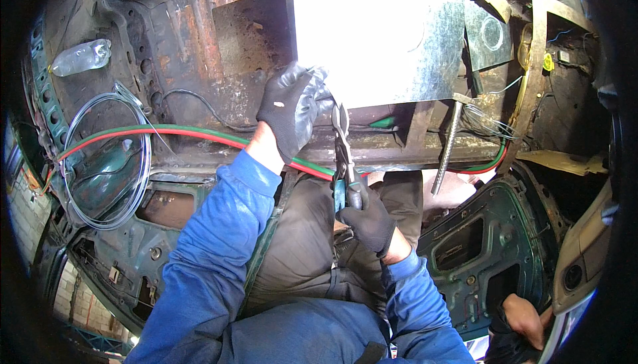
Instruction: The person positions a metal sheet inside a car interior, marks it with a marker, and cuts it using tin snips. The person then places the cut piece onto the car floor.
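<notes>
A large, shiny sheet of metal (379, 38), partly washed out by glare, lies over the stripped car floor ahead of me. My gloved left hand (292, 108) is closed on the sheet's near left corner. In my gloved right hand (369, 221) I grip the handles of a pair of tin snips (343, 141), which point away from me. The blade tips meet the sheet's near edge, just right of my left hand. Whether the blades are around the metal or only touching it, I cannot tell.
Red and green hoses (199, 133) run crosswise under my left wrist. A wire coil (106, 161) and a plastic bottle (82, 58) lie left. A hammer (446, 145) and another wire coil (485, 123) are right. Another person's arm (523, 317) shows at lower right, by a car door (478, 258).
</notes>
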